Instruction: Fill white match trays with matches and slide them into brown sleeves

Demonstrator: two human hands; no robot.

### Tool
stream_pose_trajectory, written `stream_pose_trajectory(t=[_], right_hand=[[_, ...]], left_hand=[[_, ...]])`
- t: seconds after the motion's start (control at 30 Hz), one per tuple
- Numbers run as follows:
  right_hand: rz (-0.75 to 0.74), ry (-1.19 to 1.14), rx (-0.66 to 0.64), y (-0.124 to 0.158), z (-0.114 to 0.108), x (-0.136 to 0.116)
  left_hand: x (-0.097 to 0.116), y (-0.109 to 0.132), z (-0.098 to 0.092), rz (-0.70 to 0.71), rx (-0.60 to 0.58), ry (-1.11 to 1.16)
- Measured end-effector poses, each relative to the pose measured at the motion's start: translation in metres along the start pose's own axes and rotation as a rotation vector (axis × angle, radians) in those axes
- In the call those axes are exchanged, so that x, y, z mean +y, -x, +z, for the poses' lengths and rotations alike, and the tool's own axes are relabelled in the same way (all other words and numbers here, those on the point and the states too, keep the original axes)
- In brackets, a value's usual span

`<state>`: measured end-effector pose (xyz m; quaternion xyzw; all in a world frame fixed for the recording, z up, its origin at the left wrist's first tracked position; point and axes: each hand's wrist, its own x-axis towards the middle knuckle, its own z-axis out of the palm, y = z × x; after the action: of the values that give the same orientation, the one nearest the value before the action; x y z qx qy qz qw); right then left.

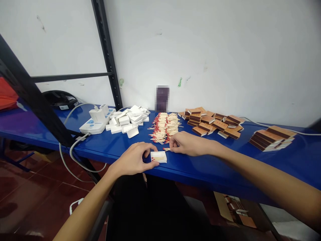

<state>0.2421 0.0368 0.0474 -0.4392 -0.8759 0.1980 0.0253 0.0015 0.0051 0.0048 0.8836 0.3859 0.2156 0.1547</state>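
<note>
Here, left hand (134,158) gripping tray (164,160), right hand (188,144) pinching matches (166,149).

Shows a white power strip (90,128) bearing plugs (97,115) at nine o'clock, an orange item (7,94) farther out, a cable (71,152) looping at eight, a black post (107,53) at eleven, and a blurred dark block (162,98) by the wall (213,50) at twelve.

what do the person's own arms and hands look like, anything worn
The left hand and right hand are bare: no glove, ring, watch or bracelet shows. The left forearm and right forearm are bare too, no sleeve in view. Black fabric clothing shows below.
</note>
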Motion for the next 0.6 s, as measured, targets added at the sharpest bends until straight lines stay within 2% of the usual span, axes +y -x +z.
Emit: stream_pose_trajectory(t=[0.17, 0.37, 0.5, 0.6], right_hand=[[-0.002, 0.070, -0.054, -0.005, 0.001, -0.003], [-0.018, 0.040, 0.054, -0.007, 0.009, -0.006], [-0.031, -0.028, 0.151, -0.003, -0.001, -0.006], [-0.059, -0.094, 0.161, 0.002, -0.009, -0.013]], left_hand=[[0.001, 0.001, 0.000, 0.010, -0.003, 0.004], [0.002, 0.000, -0.001, 0.005, 0.000, 0.013], [0.002, 0.001, -0.001, -0.005, -0.002, 0.009], [0.002, 0.001, -0.001, -0.007, -0.003, -0.006]])
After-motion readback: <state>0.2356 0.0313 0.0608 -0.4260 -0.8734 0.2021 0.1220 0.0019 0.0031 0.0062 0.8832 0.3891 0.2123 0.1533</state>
